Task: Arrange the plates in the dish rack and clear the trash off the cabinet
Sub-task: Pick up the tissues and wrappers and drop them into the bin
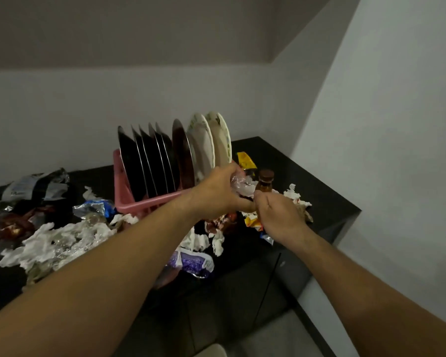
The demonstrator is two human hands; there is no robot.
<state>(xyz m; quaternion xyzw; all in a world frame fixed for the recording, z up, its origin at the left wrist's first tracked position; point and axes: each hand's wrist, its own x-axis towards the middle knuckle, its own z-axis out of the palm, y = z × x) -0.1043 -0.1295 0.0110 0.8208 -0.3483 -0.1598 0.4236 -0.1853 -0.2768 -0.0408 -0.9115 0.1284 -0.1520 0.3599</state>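
Plates (165,155): standing on edge in the pink dish rack (120,181) near the back edge of the tabletop (281,155); dark ones to the left, two pale patterned ones at the right end. That part of the task looks done.

Trash: still spread along the front half of the tabletop. White tissue (49,243) at front left, foil wrappers (93,208) beside the rack, a purple packet (193,261) hanging at the front edge, a yellow wrapper (245,161) and more tissue toward the right corner. A small brown bottle (265,180) stands just right of the rack.

Left hand (222,191): grip closed around a crumpled clear-and-white wad (240,184), held above the tabletop just in front of the pale plates. Right hand (278,215): fingers pinched at the wad's lower edge, touching the left thumb; whether it holds a separate scrap, cannot tell.

Step in hand, judged: gathering loose scraps into one bundle. To do well: compress wad firmly so nothing drops, keep knuckles off the pale plates and clear of the bottle, then sweep remaining pieces inward from the corners.
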